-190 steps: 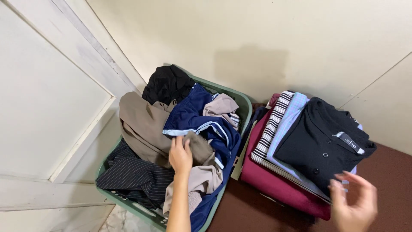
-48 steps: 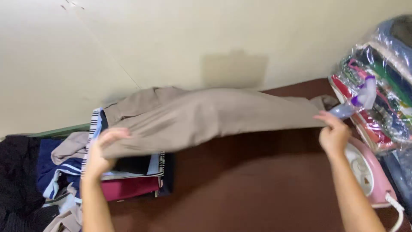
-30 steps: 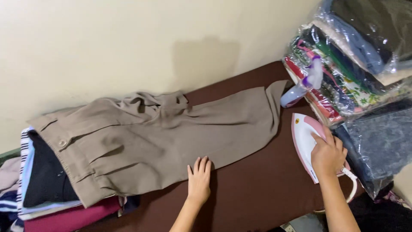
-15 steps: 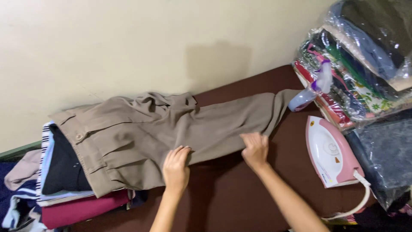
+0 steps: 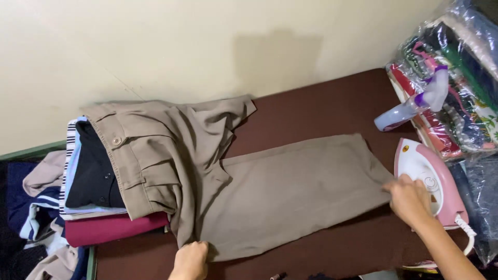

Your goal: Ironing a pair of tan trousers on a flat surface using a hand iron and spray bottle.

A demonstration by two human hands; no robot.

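Khaki trousers (image 5: 270, 192) lay flat on the brown surface (image 5: 321, 103), waistband to the left, leg running right. The waist end overlapped the stack of folded clothes (image 5: 93, 207) at the left: black garment on top, striped and light blue layers under it, maroon at the bottom. The upper part of the trousers was bunched and creased near the wall (image 5: 155, 46); the lower leg looked smooth.

Left hand (image 5: 191, 261) sat at the near edge of the trousers, about mid-length, fingers curled down onto or around the fabric edge. It looked like it was gripping the hem line there, but the pinch itself was hidden under the knuckles, so I can't confirm a hold.

Right hand (image 5: 412, 199) was at the cuff end, fingers bent, touching the right edge of the leg. It sat just beside the pink iron (image 5: 433, 186), partly overlapping it in view. Whether it was pinching the cuff I couldn't tell.

The iron stood on the surface right of the cuff, white cord (image 5: 466, 233) trailing off its near end. A pale blue spray bottle (image 5: 415, 101) with a purple trigger lay behind it, leaning on the plastic-wrapped bundles of clothes (image 5: 456, 78) at far right. 1 green basket (image 5: 31, 151) of loose laundry showed at the left edge.
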